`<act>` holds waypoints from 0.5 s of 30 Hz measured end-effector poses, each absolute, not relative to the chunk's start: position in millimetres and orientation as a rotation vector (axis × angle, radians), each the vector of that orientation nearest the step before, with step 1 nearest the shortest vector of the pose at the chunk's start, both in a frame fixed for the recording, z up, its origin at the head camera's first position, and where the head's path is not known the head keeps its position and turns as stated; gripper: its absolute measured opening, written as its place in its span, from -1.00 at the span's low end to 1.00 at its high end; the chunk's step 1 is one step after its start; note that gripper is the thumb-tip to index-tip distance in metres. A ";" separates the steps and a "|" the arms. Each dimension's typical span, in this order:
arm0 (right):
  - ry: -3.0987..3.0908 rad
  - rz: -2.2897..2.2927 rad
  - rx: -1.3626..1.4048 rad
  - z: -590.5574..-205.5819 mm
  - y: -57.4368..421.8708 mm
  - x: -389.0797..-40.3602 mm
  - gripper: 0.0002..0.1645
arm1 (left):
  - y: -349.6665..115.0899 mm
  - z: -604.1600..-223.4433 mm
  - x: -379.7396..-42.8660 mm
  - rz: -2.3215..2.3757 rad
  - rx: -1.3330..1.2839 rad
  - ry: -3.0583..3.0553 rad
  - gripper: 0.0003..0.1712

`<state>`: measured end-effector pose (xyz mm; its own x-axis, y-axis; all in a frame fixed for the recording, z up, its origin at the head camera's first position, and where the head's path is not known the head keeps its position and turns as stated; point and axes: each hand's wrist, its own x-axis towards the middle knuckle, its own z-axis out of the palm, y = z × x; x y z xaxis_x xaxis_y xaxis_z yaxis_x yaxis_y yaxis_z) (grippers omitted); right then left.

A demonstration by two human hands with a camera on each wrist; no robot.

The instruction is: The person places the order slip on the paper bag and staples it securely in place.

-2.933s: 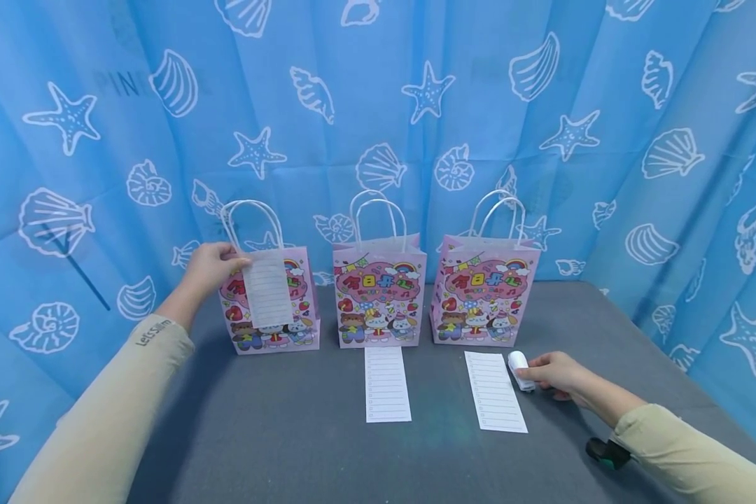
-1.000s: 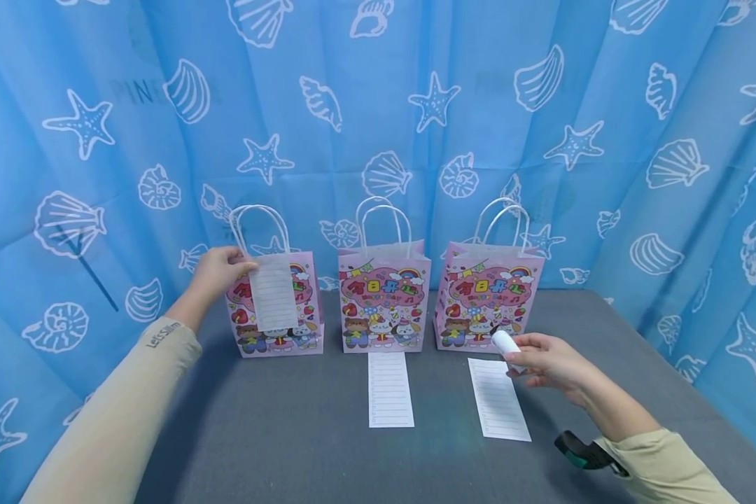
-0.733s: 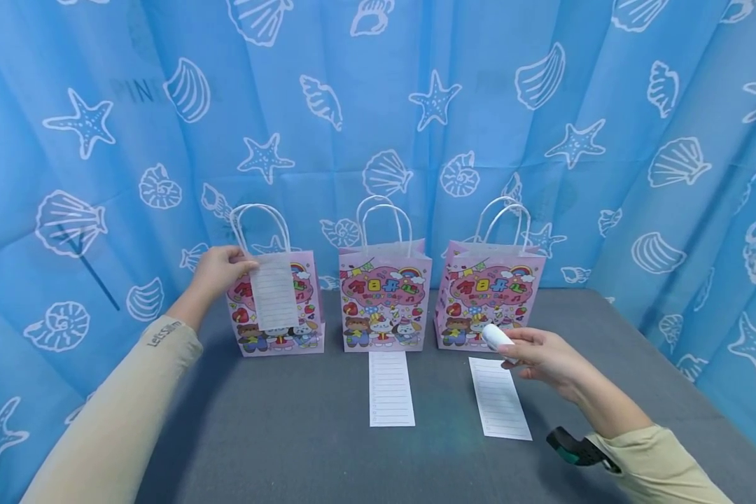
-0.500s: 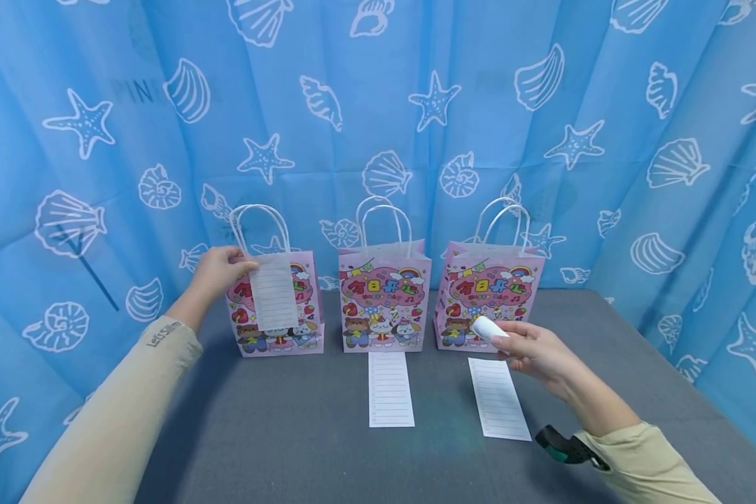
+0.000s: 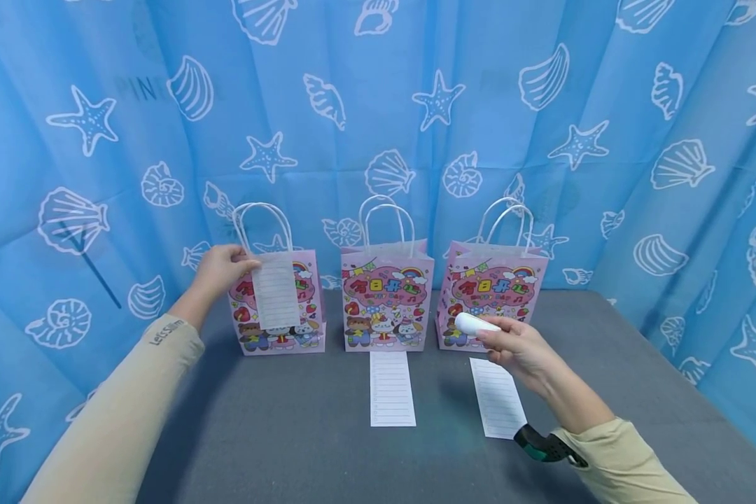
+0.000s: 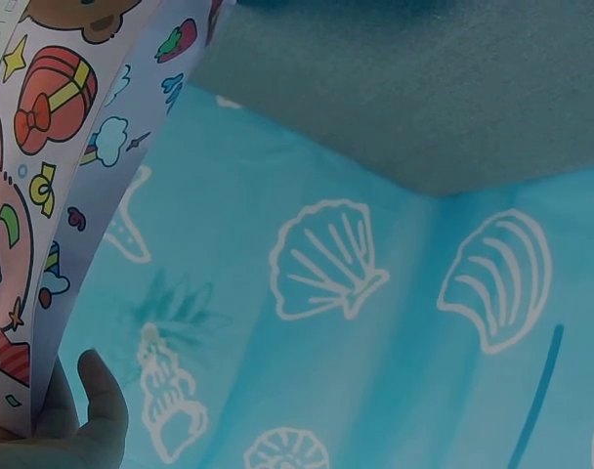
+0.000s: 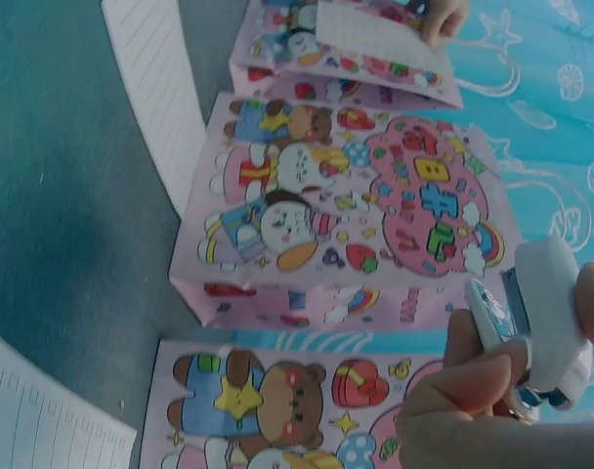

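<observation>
In the head view, my left hand (image 5: 219, 269) pinches the top corner of a lined paper slip (image 5: 276, 290) against the front of the left pink gift bag (image 5: 311, 329). Seen from the left wrist, the thumb (image 6: 104, 401) stands by the bag's upper edge. A small white stapler (image 5: 472, 324) is held above the table by my right hand (image 5: 524, 351), in front of the right gift bag (image 5: 498, 290). The right wrist view shows the stapler (image 7: 551, 318) between thumb and fingers, its jaws apart.
The middle gift bag (image 5: 387, 301) stands upright between the other two. One lined slip (image 5: 393, 388) lies before it, another slip (image 5: 498, 397) before the right bag. The grey table (image 5: 290, 434) ends at a blue shell-patterned curtain (image 5: 378, 105).
My right hand has lifted the stapler off the table beside the right slip and carried it leftward. My left hand keeps the slip against the left bag, nearly still.
</observation>
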<state>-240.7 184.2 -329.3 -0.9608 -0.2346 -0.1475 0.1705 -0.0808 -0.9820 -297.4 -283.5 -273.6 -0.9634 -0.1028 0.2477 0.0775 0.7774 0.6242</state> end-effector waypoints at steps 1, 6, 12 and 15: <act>1.898 -2.144 -0.081 -329.4 182.9 -240.7 -0.50 | -283.5 -273.4 -297.3 -0.966 0.021 -2.704 -0.62; 1.795 -2.217 -0.161 -328.2 177.6 -239.3 -0.83 | -283.7 -272.6 -296.6 -0.962 0.021 -2.710 -0.63; 1.786 -2.207 -0.231 -325.4 169.8 -238.2 -0.52 | -283.5 -272.7 -295.7 -0.963 0.021 -2.711 -0.65; 1.783 -2.203 -0.218 -323.4 163.9 -239.2 -0.29 | -283.5 -272.5 -295.5 -0.966 0.022 -2.710 -0.65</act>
<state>-239.2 163.9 -323.4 -0.9442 -0.3222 -0.0686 0.1343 -0.1864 -0.9733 -295.5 -283.5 -272.5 -0.9650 -0.1019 0.2415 0.0739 0.7782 0.6237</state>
